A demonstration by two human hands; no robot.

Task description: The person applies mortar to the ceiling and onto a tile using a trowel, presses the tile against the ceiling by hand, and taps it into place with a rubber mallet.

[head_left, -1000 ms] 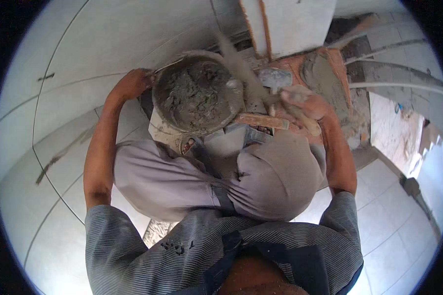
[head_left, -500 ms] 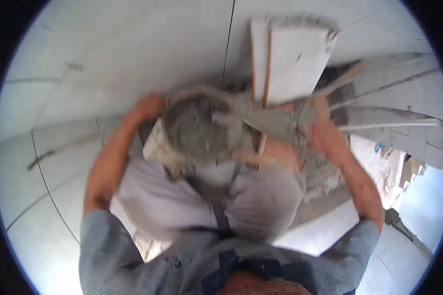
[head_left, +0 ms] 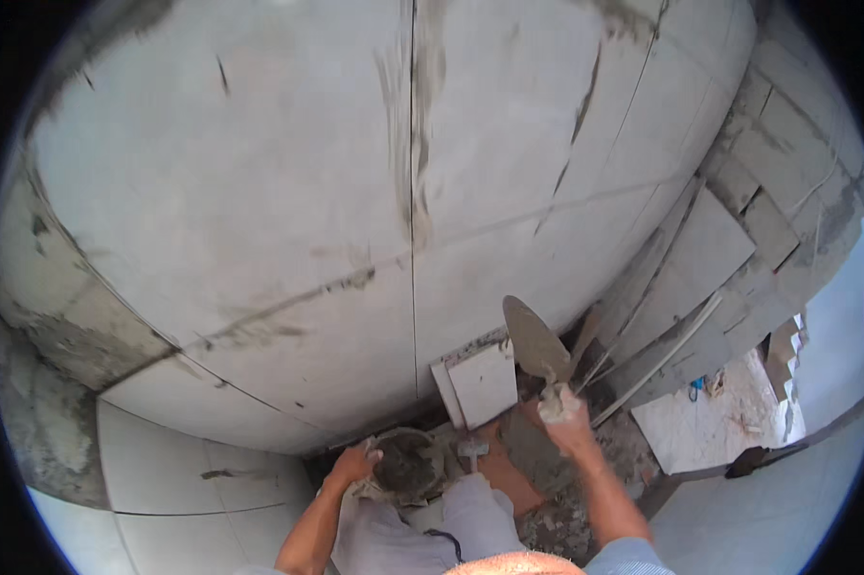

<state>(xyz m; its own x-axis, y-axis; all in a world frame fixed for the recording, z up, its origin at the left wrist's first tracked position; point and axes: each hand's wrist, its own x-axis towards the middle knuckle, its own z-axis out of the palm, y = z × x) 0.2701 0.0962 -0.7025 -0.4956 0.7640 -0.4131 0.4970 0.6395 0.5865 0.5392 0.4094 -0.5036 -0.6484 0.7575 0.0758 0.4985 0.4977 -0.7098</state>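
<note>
My right hand (head_left: 564,422) is closed round the handle of a trowel (head_left: 533,337), whose broad blade points up and is smeared with grey mortar. My left hand (head_left: 357,462) grips the rim of a round bucket (head_left: 439,467) between my knees and the wall. Wet grey mortar (head_left: 403,465) lies inside the bucket. Close to its right side, by my knee, is a hammer-like tool (head_left: 472,448) with a grey head; its handle is mostly hidden.
Tiles (head_left: 483,385) lean against the large tiled wall (head_left: 298,192) ahead. Rubble (head_left: 566,522) and an orange-brown slab (head_left: 509,479) lie right of my knees. More tiles (head_left: 700,240) and a thin white strip (head_left: 657,362) are farther right.
My right hand has lifted the trowel from beside the bucket, its blade now upward. My left hand stays at the bucket rim. The view has tilted up, showing more wall.
</note>
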